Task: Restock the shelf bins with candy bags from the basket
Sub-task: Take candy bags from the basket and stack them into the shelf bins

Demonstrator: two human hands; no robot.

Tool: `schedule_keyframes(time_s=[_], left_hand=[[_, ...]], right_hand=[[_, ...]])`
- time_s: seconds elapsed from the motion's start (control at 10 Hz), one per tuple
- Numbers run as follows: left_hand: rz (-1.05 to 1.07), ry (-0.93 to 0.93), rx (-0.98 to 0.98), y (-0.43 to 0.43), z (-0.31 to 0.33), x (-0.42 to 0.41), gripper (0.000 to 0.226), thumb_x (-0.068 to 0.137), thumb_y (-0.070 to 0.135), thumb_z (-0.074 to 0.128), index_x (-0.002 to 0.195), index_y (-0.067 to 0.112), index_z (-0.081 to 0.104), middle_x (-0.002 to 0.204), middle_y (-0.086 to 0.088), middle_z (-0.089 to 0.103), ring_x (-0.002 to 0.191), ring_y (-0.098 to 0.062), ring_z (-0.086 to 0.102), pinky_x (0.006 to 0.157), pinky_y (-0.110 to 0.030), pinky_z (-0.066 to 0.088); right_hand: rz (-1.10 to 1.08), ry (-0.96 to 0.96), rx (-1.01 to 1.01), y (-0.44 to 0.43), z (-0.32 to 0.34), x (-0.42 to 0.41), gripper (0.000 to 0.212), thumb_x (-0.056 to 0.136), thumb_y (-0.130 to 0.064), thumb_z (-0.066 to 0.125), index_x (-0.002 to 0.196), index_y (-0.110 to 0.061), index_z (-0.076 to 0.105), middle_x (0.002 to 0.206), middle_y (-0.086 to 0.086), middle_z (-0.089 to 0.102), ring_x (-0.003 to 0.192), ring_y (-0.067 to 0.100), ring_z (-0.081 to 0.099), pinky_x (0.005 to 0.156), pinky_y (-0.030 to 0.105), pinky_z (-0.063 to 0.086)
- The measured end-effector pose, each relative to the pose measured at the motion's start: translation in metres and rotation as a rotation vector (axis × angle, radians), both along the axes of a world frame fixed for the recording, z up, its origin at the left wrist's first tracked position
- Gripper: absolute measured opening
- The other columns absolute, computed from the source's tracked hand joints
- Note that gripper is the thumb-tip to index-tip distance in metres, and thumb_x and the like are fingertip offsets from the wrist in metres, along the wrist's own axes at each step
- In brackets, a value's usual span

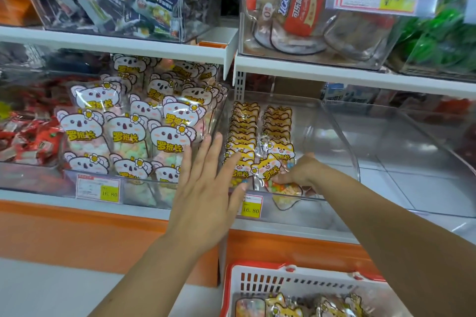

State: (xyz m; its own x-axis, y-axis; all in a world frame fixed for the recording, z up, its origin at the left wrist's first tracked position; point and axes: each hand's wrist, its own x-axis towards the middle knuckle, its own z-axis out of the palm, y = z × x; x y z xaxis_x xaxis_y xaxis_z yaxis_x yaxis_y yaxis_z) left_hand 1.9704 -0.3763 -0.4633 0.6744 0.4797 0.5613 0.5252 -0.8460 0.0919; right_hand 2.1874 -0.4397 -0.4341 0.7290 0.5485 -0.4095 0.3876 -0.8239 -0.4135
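— Where's the yellow fox-shaped candy bag (269, 168)?
— Front of the clear plastic shelf bin (342, 141), right hand (300, 172) pinching its bottom. Left hand (206, 188) spread flat beside it; white plastic basket (296, 282) below.

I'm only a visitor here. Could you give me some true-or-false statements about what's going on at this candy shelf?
1. The right hand holds a fox candy bag inside the clear bin. True.
2. The koala bags sit in the bin to the left of the fox ones. True.
3. The left hand grips a koala bag. False: it is open with straight fingers and grips nothing.
4. The basket is empty. False: candy bags lie in it.
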Motion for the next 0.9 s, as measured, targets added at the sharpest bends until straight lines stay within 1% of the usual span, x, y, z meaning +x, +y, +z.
schedule_keyframes(time_s=[0.1, 0.2, 0.3, 0.4, 0.5, 0.6, 0.7, 0.8, 0.9], left_hand=[[-0.003, -0.004, -0.001, 0.0, 0.0, 0.0, 0.059, 0.098, 0.054, 0.023, 0.145, 0.024, 0.043, 0.162, -0.008, 0.014, 0.151, -0.021, 0.002, 0.12, -0.047, -0.004], [0.0, 0.001, 0.005, 0.001, 0.0, 0.0, 0.059, 0.098, 0.054, 0.023, 0.145, 0.025, 0.043, 0.162, -0.008, 0.014, 0.151, -0.02, 0.001, 0.12, -0.047, -0.004], [0.004, 0.002, 0.01, 0.001, 0.0, 0.0, 0.058, 0.098, 0.054, 0.025, 0.145, 0.025, 0.043, 0.163, -0.008, 0.012, 0.151, -0.02, 0.0, 0.121, -0.046, -0.006], [0.006, -0.001, 0.007, 0.0, 0.0, 0.0, 0.057, 0.098, 0.053, 0.025, 0.145, 0.025, 0.043, 0.163, -0.008, 0.012, 0.151, -0.02, 0.001, 0.12, -0.046, -0.006], [0.0, -0.013, 0.005, 0.0, -0.001, 0.0, 0.056, 0.098, 0.051, 0.028, 0.145, 0.025, 0.043, 0.162, -0.009, 0.013, 0.151, -0.021, 0.002, 0.12, -0.046, -0.006], [-0.003, -0.013, 0.007, 0.0, -0.001, 0.0, 0.056, 0.097, 0.051, 0.028, 0.145, 0.025, 0.042, 0.162, -0.009, 0.013, 0.151, -0.021, 0.002, 0.12, -0.046, -0.006], [0.001, -0.013, 0.005, 0.0, -0.001, 0.001, 0.056, 0.097, 0.051, 0.028, 0.146, 0.026, 0.041, 0.162, -0.009, 0.013, 0.151, -0.021, 0.002, 0.12, -0.047, -0.005], [0.004, -0.017, 0.007, 0.0, -0.001, 0.001, 0.057, 0.097, 0.051, 0.028, 0.145, 0.026, 0.042, 0.162, -0.009, 0.014, 0.151, -0.021, 0.002, 0.12, -0.047, -0.004], [0.002, -0.022, 0.005, 0.0, -0.001, 0.001, 0.056, 0.097, 0.051, 0.029, 0.146, 0.026, 0.041, 0.162, -0.009, 0.015, 0.151, -0.021, 0.004, 0.12, -0.047, -0.004]], right_hand=[[-0.011, 0.022, 0.011, -0.008, 0.001, 0.001, 0.045, 0.078, -0.043, 0.076, 0.084, -0.006, 0.051, 0.076, 0.007, 0.053, 0.065, 0.019, 0.054, 0.057, 0.03, 0.052], [-0.019, -0.054, 0.024, -0.011, 0.002, 0.003, 0.041, 0.085, -0.041, 0.07, 0.073, -0.008, 0.049, 0.068, 0.006, 0.051, 0.058, 0.019, 0.053, 0.056, 0.026, 0.051], [-0.001, -0.115, 0.012, -0.005, -0.001, 0.002, 0.031, 0.093, -0.035, 0.06, 0.079, -0.01, 0.05, 0.073, 0.006, 0.052, 0.077, 0.026, 0.057, 0.071, 0.032, 0.049], [0.03, -0.222, -0.035, 0.001, -0.004, 0.001, 0.025, 0.096, -0.026, 0.051, 0.076, -0.01, 0.048, 0.071, 0.003, 0.044, 0.085, 0.024, 0.051, 0.071, 0.03, 0.043], [-0.003, -0.17, -0.028, 0.004, -0.007, 0.003, 0.031, 0.097, -0.017, 0.047, 0.066, -0.012, 0.041, 0.073, 0.005, 0.044, 0.084, 0.023, 0.049, 0.064, 0.026, 0.042], [-0.196, 0.053, 0.178, -0.001, -0.007, 0.007, 0.014, 0.09, -0.01, 0.061, 0.079, -0.008, 0.052, 0.081, 0.009, 0.052, 0.076, 0.025, 0.053, 0.064, 0.029, 0.047], [-0.231, 0.192, 0.267, -0.001, -0.01, 0.011, 0.045, 0.08, 0.0, 0.07, 0.118, -0.005, 0.046, 0.106, 0.02, 0.055, 0.076, 0.027, 0.055, 0.068, 0.035, 0.052], [-0.217, 0.23, 0.274, 0.005, -0.014, 0.012, 0.038, 0.079, 0.003, 0.07, 0.112, 0.0, 0.052, 0.116, 0.023, 0.056, 0.083, 0.027, 0.055, 0.078, 0.039, 0.052], [-0.19, 0.199, 0.292, 0.017, -0.013, 0.007, 0.017, 0.083, 0.002, 0.068, 0.078, -0.004, 0.053, 0.106, 0.02, 0.061, 0.082, 0.025, 0.056, 0.075, 0.034, 0.05]])
